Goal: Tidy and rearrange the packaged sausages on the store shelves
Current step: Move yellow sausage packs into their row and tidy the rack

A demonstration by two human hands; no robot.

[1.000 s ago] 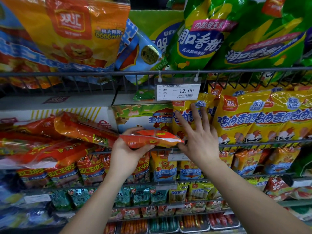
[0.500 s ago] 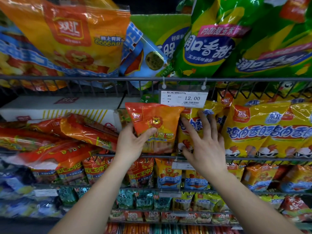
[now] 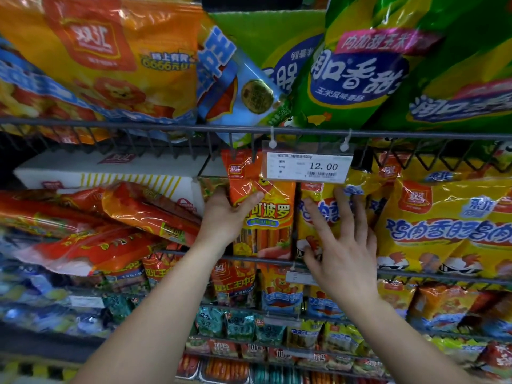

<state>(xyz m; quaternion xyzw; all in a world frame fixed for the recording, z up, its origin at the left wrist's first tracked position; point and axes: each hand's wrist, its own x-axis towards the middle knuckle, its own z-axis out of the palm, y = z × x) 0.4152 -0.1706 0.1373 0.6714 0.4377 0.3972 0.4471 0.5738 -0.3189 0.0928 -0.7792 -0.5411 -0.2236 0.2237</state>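
Observation:
My left hand grips an orange sausage pack by its left edge, thumb across the front. The pack stands upright on the wire shelf, its top tucked behind the price tag. Right beside it stands a yellow sausage pack. My right hand lies flat against that yellow pack with fingers spread and straight. More yellow packs fill the same shelf to the right.
Red sausage packs lie slanted in a heap to the left, in front of a white carton. Large orange and green bags hang over the upper shelf rail. Lower shelves hold several small packs.
My left hand turned the orange pack from flat to upright and pushed it back onto the shelf beside the yellow pack. My right hand stayed on the yellow packs.

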